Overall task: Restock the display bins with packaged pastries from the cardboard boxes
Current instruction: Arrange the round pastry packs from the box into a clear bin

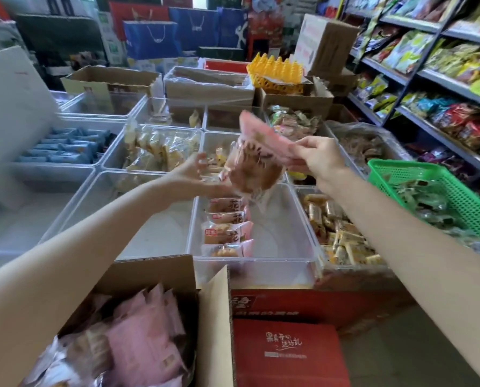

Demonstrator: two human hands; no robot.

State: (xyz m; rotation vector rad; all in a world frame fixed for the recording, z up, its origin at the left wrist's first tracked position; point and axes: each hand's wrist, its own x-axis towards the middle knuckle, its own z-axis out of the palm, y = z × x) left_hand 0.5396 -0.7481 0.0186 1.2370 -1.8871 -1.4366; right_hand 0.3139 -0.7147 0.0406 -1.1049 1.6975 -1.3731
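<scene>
While the right hand (318,156) pinches a pink-edged packaged pastry (257,160) by its upper edge between thumb and fingers, the packet hangs blurred above the far end of a clear display bin (286,247), its brown pastry showing through the wrapper. Just left of the packet, the left hand (196,174) is spread with relaxed fingers, palm turned toward it, its grip wide and holding nothing; whether the fingertips touch the wrapper cannot be told. Inside that bin, a row of the same pink pastries (227,227) runs along the left wall from near to far, and the right part of the bin floor is bare. At the near left, an open cardboard box (216,317) holds more pink packets (146,342) standing on edge. A red box (289,356) sits just right of it, below the bin's near rim. To the right of the bin, another clear bin holds yellow-wrapped snacks (342,238), and further right a green basket (440,191) holds clear-wrapped items. On the left of the surface, a bin of blue packets (65,148) lies far, and one of pale wrapped pastries (160,148) lies between it and the hands. Shelves (442,79) of bagged snacks fill the far right.
</scene>
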